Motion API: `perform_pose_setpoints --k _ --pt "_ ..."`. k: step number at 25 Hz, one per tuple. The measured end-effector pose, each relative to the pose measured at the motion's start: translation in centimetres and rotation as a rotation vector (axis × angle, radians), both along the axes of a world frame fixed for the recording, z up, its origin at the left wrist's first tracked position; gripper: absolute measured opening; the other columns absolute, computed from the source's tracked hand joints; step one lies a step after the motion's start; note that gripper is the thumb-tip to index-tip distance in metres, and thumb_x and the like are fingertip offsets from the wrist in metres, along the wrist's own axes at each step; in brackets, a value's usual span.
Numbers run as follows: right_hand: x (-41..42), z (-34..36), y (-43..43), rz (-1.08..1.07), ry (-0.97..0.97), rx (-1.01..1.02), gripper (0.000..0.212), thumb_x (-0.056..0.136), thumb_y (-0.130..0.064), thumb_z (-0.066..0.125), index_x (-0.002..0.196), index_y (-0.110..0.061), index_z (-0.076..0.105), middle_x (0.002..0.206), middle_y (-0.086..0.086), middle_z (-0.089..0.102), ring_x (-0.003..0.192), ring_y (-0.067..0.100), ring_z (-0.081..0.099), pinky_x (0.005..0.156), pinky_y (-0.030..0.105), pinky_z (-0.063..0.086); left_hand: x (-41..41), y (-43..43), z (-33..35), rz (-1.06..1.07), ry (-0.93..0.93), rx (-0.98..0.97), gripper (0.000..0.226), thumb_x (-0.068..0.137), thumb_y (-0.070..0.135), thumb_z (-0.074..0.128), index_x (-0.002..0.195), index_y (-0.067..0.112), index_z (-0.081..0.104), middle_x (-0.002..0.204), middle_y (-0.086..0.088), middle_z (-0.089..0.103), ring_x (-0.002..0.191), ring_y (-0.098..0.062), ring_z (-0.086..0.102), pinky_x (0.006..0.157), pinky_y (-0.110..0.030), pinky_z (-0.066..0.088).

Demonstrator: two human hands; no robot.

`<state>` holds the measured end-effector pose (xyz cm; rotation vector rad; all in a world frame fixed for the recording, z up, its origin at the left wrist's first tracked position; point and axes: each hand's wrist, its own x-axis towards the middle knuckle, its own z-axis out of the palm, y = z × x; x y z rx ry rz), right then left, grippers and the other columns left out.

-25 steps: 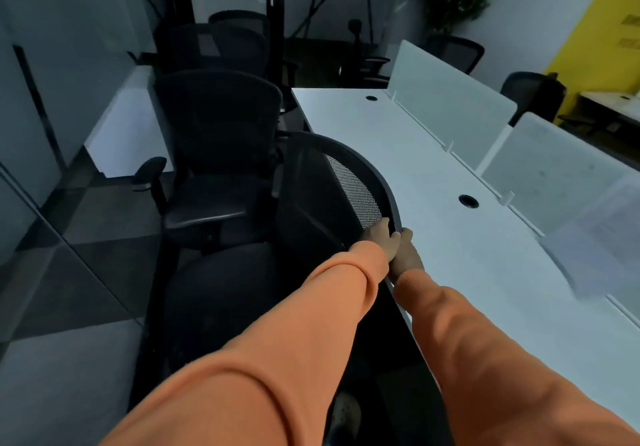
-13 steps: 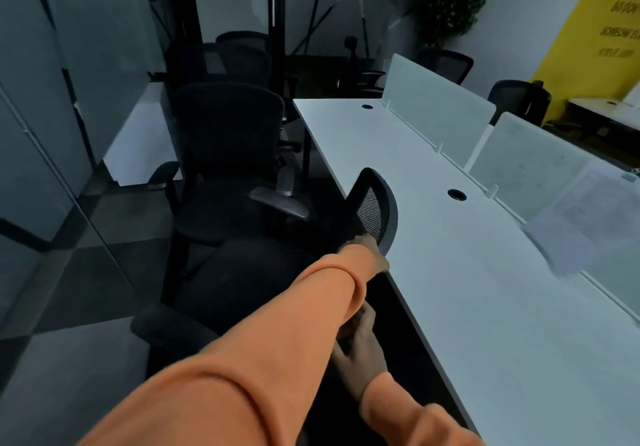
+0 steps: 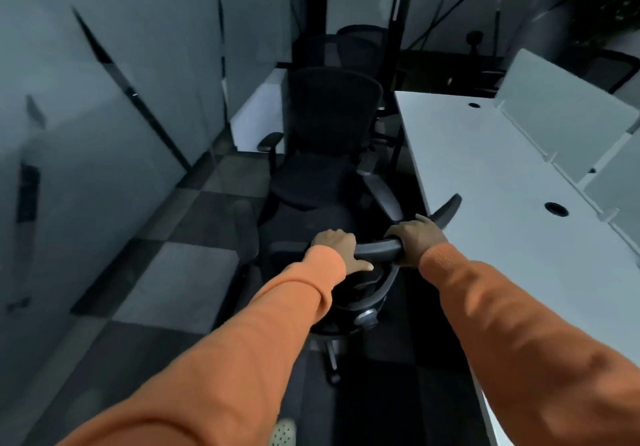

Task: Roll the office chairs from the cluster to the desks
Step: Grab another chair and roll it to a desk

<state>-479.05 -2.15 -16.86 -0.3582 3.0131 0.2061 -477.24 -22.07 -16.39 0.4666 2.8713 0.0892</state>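
Left hand (image 3: 334, 250) and right hand (image 3: 417, 238) gripped the chair (image 3: 377, 250) by its top rail, fingers curled over; desk (image 3: 485, 175) just beside.

A frosted glass wall (image 3: 114, 75) fills the left of the frame — the light is dim and bluish. The floor (image 3: 180, 279) at lower left is grey and dark checker tiles. Pale screens (image 3: 564, 127) stand at upper right — a black post (image 3: 394, 47) rises at top centre.
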Motion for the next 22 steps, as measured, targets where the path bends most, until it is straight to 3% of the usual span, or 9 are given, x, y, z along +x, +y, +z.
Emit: perform_pose_setpoints --k 2,5,9,12,22 --pt "1.0 -0.6 -1.7 0.027 0.078 0.01 0.032 0.069 -0.039 0.072 0.1 -0.031 0.066 0.097 -0.007 0.069 0.092 0.019 0.065 0.085 0.032 0.045 0.9 -1.8 0.1 0.006 0.006 -0.037 0.058 0.08 0.074 0.057 0.08 0.016 0.051 0.08 -0.001 0.055 0.086 -0.026 0.061 0.07 -0.034 0.044" --pt "4.5 -2.3 -3.2 0.05 0.182 -0.078 0.017 0.068 -0.032 0.067 0.085 -0.028 0.064 0.08 -0.005 0.067 0.077 0.021 0.065 0.073 0.033 0.046 3.1 -3.5 0.0 0.033 0.034 -0.074 0.062 0.074 0.078 0.059 0.067 0.018 0.044 0.068 0.002 0.049 0.072 -0.022 0.054 0.065 -0.033 0.04" --pt "8.6 -2.8 -4.0 0.056 0.209 -0.114 0.017 0.067 -0.035 0.066 0.081 -0.027 0.062 0.076 -0.005 0.065 0.073 0.023 0.064 0.07 0.033 0.044 6.5 -4.7 -0.5 0.04 0.069 -0.09 0.07 0.067 0.083 0.06 0.086 0.015 0.062 0.078 0.001 0.062 0.077 -0.022 0.06 0.067 -0.031 0.043" --pt "12.2 -2.7 -4.6 0.053 0.215 -0.125 0.017 0.068 -0.035 0.066 0.081 -0.026 0.061 0.077 -0.004 0.066 0.075 0.024 0.064 0.072 0.033 0.044 9.5 -5.2 -0.6 0.019 0.081 -0.102 0.077 0.067 0.084 0.058 0.099 0.015 0.066 0.087 0.0 0.068 0.082 -0.022 0.062 0.071 -0.031 0.046" --pt "27.3 -2.5 -12.5 -0.079 0.252 -0.068 0.022 0.068 -0.04 0.069 0.083 -0.026 0.061 0.08 -0.005 0.067 0.079 0.023 0.066 0.072 0.033 0.041 22.1 -12.8 -0.4 -0.128 0.092 -0.139 0.067 0.068 0.085 0.056 0.075 0.018 0.053 0.079 0.001 0.064 0.075 -0.021 0.06 0.066 -0.031 0.043"
